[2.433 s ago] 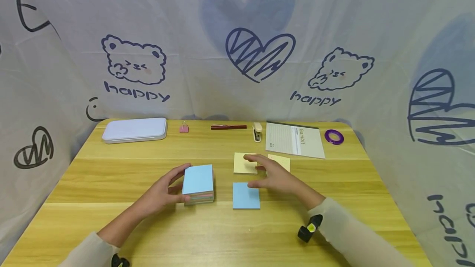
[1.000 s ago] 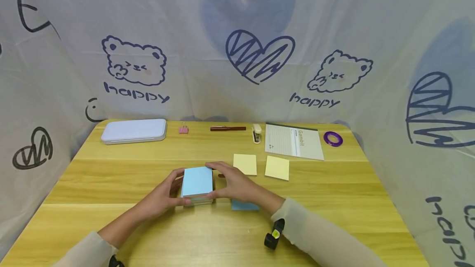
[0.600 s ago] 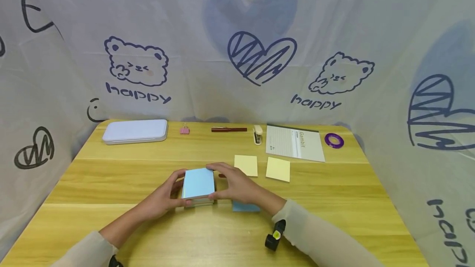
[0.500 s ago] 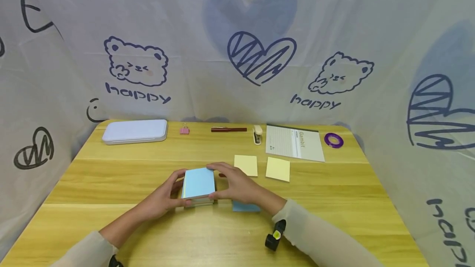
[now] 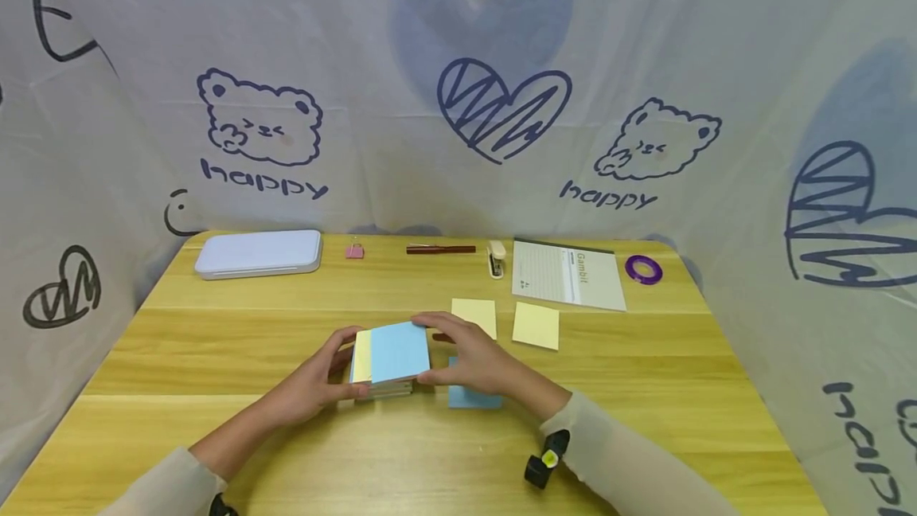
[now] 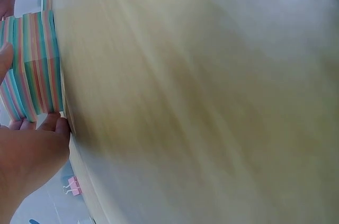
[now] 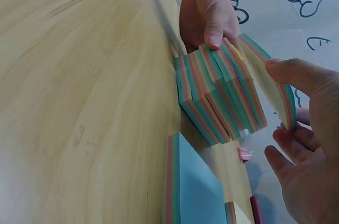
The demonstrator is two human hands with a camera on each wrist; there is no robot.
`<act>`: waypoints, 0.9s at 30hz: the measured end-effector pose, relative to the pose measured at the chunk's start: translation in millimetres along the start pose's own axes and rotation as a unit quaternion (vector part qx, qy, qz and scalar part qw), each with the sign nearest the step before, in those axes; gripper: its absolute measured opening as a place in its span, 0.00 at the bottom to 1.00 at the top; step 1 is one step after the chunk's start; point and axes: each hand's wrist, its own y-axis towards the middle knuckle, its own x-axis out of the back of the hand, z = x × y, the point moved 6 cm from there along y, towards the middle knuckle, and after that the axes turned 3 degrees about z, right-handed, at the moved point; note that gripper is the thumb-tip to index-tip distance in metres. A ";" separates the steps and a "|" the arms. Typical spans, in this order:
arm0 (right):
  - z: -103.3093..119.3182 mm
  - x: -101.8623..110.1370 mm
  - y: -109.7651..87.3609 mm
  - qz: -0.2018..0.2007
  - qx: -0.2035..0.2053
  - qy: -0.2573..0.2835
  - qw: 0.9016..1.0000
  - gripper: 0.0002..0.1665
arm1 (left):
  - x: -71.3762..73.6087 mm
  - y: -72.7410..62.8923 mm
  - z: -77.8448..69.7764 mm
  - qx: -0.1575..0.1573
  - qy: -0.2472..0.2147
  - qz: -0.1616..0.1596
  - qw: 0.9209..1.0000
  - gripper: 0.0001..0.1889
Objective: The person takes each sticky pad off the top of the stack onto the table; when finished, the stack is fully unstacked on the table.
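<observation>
A stack of sticky note pads [image 5: 362, 357] stands on the table, its striped coloured edges showing in the left wrist view [image 6: 39, 68]. My left hand [image 5: 308, 388] grips its left side between thumb and fingers. My right hand [image 5: 476, 357] pinches the top blue sticky note pad [image 5: 401, 350] by its right side. That pad sits shifted right, baring a yellow strip on the stack; in the right wrist view it tilts away, with a gap. Another blue pad [image 5: 469, 396] lies on the table, partly behind the right hand. Two yellow pads [image 5: 536, 326] lie behind it.
Along the table's back edge lie a white case [image 5: 259, 253], a pink binder clip [image 5: 354, 251], a dark red pen [image 5: 440, 249], a small stapler [image 5: 496, 259], a notepad [image 5: 566, 273] and a purple tape roll [image 5: 644, 269]. A printed cloth hangs behind.
My right hand came left from above the loose pads to the stack and took hold of its top blue pad. That pad has since moved right, uncovering yellow. The left hand stays at the stack.
</observation>
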 end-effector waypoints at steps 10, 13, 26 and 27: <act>-5.3 24.0 -31.9 -0.035 -0.013 0.019 0.999 0.48 | 1.5 -1.5 0.4 0.009 0.008 -0.005 1.000 0.44; -11.6 32.2 -44.1 -0.047 -0.019 0.023 0.998 0.48 | 1.8 -1.6 0.6 0.010 0.007 -0.005 1.000 0.44; -47.8 58.0 -115.7 -0.092 -0.069 0.018 0.993 0.50 | -0.4 -1.5 -0.9 0.004 -0.013 0.002 1.000 0.46; -50.4 60.1 -121.8 -0.095 -0.070 0.016 0.993 0.50 | -0.4 -1.5 -1.1 0.005 -0.014 0.002 1.000 0.46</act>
